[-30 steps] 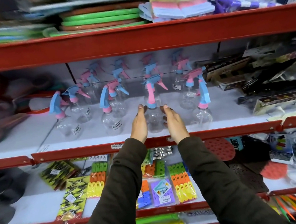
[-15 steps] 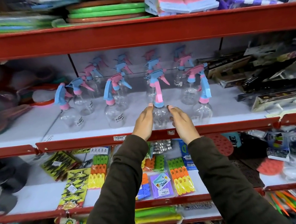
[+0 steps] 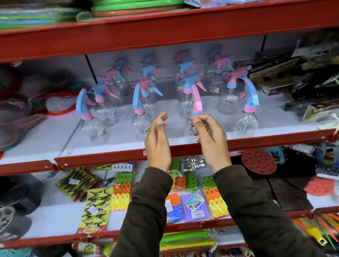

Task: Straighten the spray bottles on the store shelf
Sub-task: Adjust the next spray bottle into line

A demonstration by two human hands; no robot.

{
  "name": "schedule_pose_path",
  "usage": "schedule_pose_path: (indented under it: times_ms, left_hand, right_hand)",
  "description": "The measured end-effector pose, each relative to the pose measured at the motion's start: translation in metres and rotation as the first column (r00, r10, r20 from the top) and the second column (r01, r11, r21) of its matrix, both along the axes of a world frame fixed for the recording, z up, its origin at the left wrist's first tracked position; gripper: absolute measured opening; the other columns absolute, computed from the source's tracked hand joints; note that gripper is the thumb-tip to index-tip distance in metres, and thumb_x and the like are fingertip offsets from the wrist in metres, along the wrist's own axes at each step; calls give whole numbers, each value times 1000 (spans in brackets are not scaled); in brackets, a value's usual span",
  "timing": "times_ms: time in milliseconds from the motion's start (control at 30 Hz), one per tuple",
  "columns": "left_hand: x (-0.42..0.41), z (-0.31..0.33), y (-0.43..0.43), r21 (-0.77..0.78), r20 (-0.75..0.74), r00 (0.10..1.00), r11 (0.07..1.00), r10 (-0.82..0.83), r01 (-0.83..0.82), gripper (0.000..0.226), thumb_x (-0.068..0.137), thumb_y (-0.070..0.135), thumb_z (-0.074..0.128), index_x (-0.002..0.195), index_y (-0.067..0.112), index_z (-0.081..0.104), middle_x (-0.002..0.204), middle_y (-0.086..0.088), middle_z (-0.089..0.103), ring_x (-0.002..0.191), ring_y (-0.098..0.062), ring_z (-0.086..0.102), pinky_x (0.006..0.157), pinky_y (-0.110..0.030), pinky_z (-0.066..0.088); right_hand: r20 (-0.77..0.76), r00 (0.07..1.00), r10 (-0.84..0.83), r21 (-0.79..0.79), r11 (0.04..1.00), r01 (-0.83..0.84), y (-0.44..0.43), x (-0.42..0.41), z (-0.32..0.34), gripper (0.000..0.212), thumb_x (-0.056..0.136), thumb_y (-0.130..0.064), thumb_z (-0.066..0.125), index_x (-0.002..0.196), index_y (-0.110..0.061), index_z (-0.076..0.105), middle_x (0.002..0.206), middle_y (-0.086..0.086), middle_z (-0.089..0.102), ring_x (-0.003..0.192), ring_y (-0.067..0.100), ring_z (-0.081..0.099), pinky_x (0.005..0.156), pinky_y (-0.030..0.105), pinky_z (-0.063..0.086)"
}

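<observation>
Both forearms in dark sleeves reach up and forward to the middle shelf; the left hand hangs with loosely curled fingers, holding nothing, just in front of a front-row bottle; the right hand has thumb and fingers bent near the clear body of the pink-triggered bottle; whether it touches is unclear; the bottles stand upright in rows behind.

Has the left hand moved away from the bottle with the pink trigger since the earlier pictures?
Yes. The left hand was pressed to the side of the pink-trigger bottle; now it has let go and sits left of it, above the red shelf edge.
</observation>
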State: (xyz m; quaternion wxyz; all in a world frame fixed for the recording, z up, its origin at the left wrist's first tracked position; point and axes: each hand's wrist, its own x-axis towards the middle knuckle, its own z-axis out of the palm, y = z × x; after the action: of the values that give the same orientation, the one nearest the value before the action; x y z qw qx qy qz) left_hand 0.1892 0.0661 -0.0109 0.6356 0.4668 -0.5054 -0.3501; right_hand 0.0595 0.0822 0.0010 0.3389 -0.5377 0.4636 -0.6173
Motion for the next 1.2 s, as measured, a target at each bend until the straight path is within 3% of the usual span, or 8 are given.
schedule_pose_path:
  times_ms: [67,200,367,533,733,900,1033,1200]
  left_hand:
    - [16,1,-2,-49,1,998,996,69,-68,38,97,49,35,122,35,61,132,7,64,129,-8,54,114,-37,39]
    - [51,2,-13,-66,26,966,965,257,-255,41,102,34,35,134,18,55,138,2,55,123,2,48,104,-11,33]
    - [88,5,-47,191,77,988,971,131,-144,50,103,36,27,148,15,36,159,-6,33,148,-18,27,119,-27,17]
    - [107,7,-65,316,1,997,946,-77,73,48,96,45,29,134,25,54,141,-4,54,138,-30,44,119,-45,31]
    - [117,6,-51,324,-38,987,933,-157,161,34,103,37,27,102,31,61,105,13,63,112,-20,56,105,-33,39]
    - [118,4,-40,327,-46,976,920,-214,217,30,103,41,26,114,30,53,112,9,56,112,-15,49,112,-35,33]
    - [118,6,-33,334,-10,972,916,-235,225,44,98,51,29,128,30,54,127,6,52,130,-19,47,120,-43,28]
    - [121,3,-18,227,-10,996,970,-90,90,45,99,45,35,136,26,52,143,5,51,134,-13,44,120,-37,29]
  right_hand:
    - [-15,999,49,30,998,-48,-6,18,-2,23,95,-44,51,103,-31,68,114,-2,72,103,17,66,91,36,53]
    - [-57,988,146,118,983,-138,-26,57,-7,39,94,-48,48,121,-26,66,124,-9,68,123,14,61,110,39,48]
    - [-53,983,177,249,956,-159,-55,96,-1,39,105,-32,41,137,-17,57,126,-8,54,124,10,49,102,20,32]
    - [-15,989,147,292,947,-136,-71,117,-7,33,103,-37,40,127,-29,61,135,1,63,128,20,57,117,40,41]
    - [-2,992,128,280,952,-122,-63,116,-17,40,77,-66,44,99,-42,67,125,-4,69,125,20,62,116,47,43]
    - [13,993,121,255,959,-120,-50,112,-23,39,78,-64,46,102,-43,67,129,-3,70,126,19,62,119,46,41]
    - [-2,994,107,254,962,-103,-45,113,-22,36,77,-62,49,101,-42,68,131,-2,68,128,19,60,119,47,40]
    - [-20,999,-49,59,997,51,-25,117,-22,30,99,-36,50,122,-26,66,130,-3,64,122,12,60,111,49,48]
